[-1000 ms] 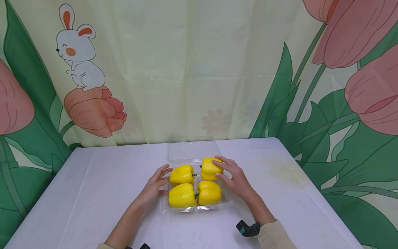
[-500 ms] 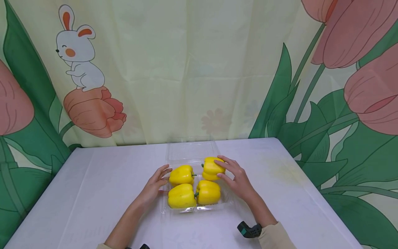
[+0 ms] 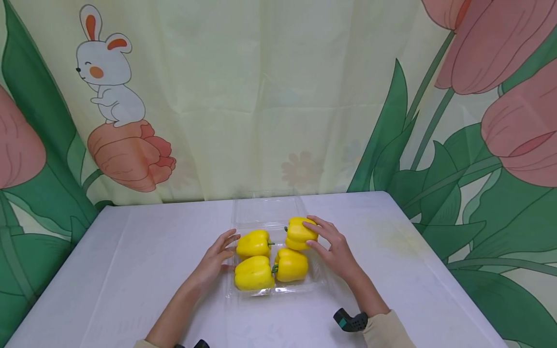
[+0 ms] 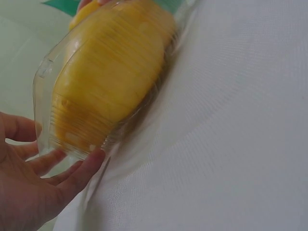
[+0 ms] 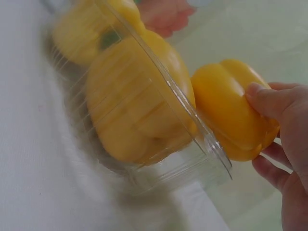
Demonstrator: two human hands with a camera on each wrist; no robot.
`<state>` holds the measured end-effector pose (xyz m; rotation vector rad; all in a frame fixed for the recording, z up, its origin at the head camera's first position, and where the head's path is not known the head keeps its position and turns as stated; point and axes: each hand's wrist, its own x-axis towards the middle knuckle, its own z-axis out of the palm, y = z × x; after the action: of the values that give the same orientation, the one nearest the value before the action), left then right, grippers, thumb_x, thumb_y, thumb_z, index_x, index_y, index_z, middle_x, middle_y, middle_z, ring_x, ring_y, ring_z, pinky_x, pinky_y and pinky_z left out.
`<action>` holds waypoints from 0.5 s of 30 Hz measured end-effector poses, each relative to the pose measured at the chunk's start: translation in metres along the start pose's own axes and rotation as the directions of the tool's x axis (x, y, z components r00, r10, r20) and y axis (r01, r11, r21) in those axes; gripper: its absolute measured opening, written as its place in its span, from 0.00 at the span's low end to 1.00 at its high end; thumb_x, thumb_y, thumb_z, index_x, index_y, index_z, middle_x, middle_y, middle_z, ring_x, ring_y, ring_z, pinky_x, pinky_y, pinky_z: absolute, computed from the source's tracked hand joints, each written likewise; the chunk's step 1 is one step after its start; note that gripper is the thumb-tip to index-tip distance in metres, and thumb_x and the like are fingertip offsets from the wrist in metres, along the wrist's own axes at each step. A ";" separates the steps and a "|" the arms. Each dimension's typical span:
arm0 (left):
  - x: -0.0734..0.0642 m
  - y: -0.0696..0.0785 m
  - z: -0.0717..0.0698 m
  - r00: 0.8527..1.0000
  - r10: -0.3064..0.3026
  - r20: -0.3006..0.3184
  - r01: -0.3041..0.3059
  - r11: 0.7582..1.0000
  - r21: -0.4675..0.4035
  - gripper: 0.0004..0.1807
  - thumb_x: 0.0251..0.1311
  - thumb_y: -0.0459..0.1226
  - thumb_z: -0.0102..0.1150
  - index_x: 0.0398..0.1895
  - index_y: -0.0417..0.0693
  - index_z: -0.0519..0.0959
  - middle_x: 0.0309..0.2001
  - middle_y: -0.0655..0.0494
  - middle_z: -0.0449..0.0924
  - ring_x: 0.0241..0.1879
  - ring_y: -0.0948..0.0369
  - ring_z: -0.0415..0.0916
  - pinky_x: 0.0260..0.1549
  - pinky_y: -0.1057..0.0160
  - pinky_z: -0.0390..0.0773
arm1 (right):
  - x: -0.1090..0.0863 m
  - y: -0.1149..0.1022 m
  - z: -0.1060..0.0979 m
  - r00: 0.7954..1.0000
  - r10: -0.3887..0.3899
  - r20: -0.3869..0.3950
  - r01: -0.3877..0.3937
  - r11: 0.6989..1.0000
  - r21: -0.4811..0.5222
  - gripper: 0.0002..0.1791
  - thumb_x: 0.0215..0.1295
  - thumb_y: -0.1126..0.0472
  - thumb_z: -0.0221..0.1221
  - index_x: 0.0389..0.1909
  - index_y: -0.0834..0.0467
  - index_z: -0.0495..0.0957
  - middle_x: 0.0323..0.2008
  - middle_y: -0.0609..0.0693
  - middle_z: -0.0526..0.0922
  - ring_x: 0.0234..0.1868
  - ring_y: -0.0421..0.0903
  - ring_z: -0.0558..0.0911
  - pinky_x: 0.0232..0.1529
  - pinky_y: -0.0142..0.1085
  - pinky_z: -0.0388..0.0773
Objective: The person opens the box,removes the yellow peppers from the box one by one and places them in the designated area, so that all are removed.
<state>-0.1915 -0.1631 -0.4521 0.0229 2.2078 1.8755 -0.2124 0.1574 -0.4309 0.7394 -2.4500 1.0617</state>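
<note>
In the head view a clear plastic clamshell box (image 3: 319, 282) holds several yellow bell peppers. My right hand (image 3: 332, 244) grips the yellow bell pepper (image 3: 300, 233) at its back right corner, thumb on the near side and fingers on the far side. The right wrist view has this pepper up past the rim of the box. Another bell pepper (image 3: 291, 265) lies just in front, stem to the left. My left hand (image 3: 213, 261) rests its spread fingers against the box's left side, beside a back left pepper (image 3: 254, 243) and a front left pepper (image 3: 254, 273).
Behind the peppers, the box's clear lid (image 3: 270, 211) lies folded back. A white cloth covers the table (image 3: 152, 251). A printed curtain (image 3: 226, 96) with tulips and a rabbit hangs along the far edge.
My right hand has moved slightly right and away with its pepper. The front right pepper has shifted a little back, opening a gap at the box's front wall. My left hand stays put.
</note>
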 end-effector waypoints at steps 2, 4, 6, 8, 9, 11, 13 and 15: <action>0.000 0.000 0.000 1.000 0.003 0.005 -0.003 1.000 0.000 0.31 0.68 0.33 0.37 0.75 0.57 0.52 0.75 0.50 0.55 0.70 0.45 0.58 0.49 0.55 0.78 | 0.000 0.000 -0.001 1.000 -0.001 -0.001 0.001 1.000 0.000 0.26 0.61 0.60 0.64 0.61 0.50 0.76 0.66 0.53 0.73 0.66 0.54 0.71 0.62 0.55 0.71; 0.000 0.000 0.000 1.000 0.002 0.007 -0.002 1.000 0.002 0.31 0.69 0.33 0.37 0.75 0.58 0.52 0.75 0.50 0.55 0.70 0.45 0.58 0.50 0.55 0.78 | 0.000 0.002 -0.001 1.000 0.008 -0.001 -0.008 1.000 -0.003 0.26 0.61 0.59 0.64 0.61 0.50 0.75 0.66 0.52 0.73 0.66 0.53 0.71 0.62 0.53 0.71; 0.001 0.000 0.000 1.000 0.003 0.008 -0.003 1.000 0.000 0.31 0.68 0.33 0.37 0.75 0.57 0.52 0.75 0.50 0.55 0.71 0.45 0.58 0.50 0.55 0.78 | 0.000 0.003 -0.002 1.000 0.020 -0.001 -0.020 1.000 -0.004 0.26 0.61 0.59 0.64 0.62 0.49 0.75 0.66 0.51 0.72 0.66 0.52 0.71 0.63 0.52 0.72; 0.001 -0.001 0.000 1.000 0.004 0.009 -0.004 1.000 -0.001 0.31 0.68 0.33 0.37 0.75 0.57 0.52 0.75 0.51 0.55 0.71 0.45 0.58 0.50 0.55 0.78 | 0.000 0.005 -0.003 1.000 0.026 -0.004 -0.026 1.000 -0.009 0.26 0.61 0.59 0.64 0.62 0.49 0.75 0.66 0.51 0.72 0.66 0.52 0.70 0.62 0.51 0.72; 0.001 -0.001 0.000 1.000 0.005 0.008 -0.005 1.000 -0.004 0.31 0.68 0.33 0.37 0.75 0.57 0.53 0.75 0.51 0.56 0.71 0.45 0.58 0.50 0.55 0.78 | 0.000 0.006 -0.003 1.000 0.025 -0.005 -0.025 1.000 -0.010 0.26 0.61 0.60 0.64 0.62 0.49 0.75 0.66 0.51 0.72 0.66 0.52 0.71 0.62 0.50 0.72; 0.001 -0.001 0.000 1.000 0.007 0.008 -0.007 1.000 -0.007 0.31 0.68 0.32 0.37 0.75 0.57 0.53 0.75 0.50 0.56 0.71 0.45 0.58 0.50 0.55 0.78 | 0.000 0.006 -0.004 1.000 0.019 -0.011 -0.019 1.000 -0.010 0.26 0.61 0.60 0.64 0.62 0.50 0.75 0.66 0.51 0.72 0.66 0.52 0.71 0.62 0.50 0.72; 0.001 -0.001 0.000 1.000 0.007 0.005 -0.007 1.000 -0.007 0.31 0.68 0.32 0.37 0.75 0.57 0.53 0.75 0.50 0.56 0.71 0.45 0.58 0.50 0.55 0.78 | 0.001 0.007 -0.005 1.000 0.012 -0.017 -0.012 1.000 -0.009 0.26 0.61 0.61 0.64 0.62 0.50 0.75 0.66 0.51 0.73 0.66 0.51 0.71 0.62 0.50 0.72; 0.001 -0.001 -0.001 1.000 0.003 0.004 -0.003 1.000 -0.002 0.31 0.68 0.33 0.37 0.75 0.57 0.52 0.75 0.50 0.55 0.71 0.45 0.58 0.50 0.55 0.78 | 0.002 0.007 -0.006 1.000 0.009 -0.024 -0.009 1.000 -0.003 0.26 0.60 0.61 0.64 0.61 0.51 0.75 0.66 0.51 0.73 0.66 0.51 0.71 0.62 0.50 0.72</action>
<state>-0.1923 -0.1640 -0.4529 0.0299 2.2048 1.8780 -0.2173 0.1653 -0.4300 0.7116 -2.4358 1.0641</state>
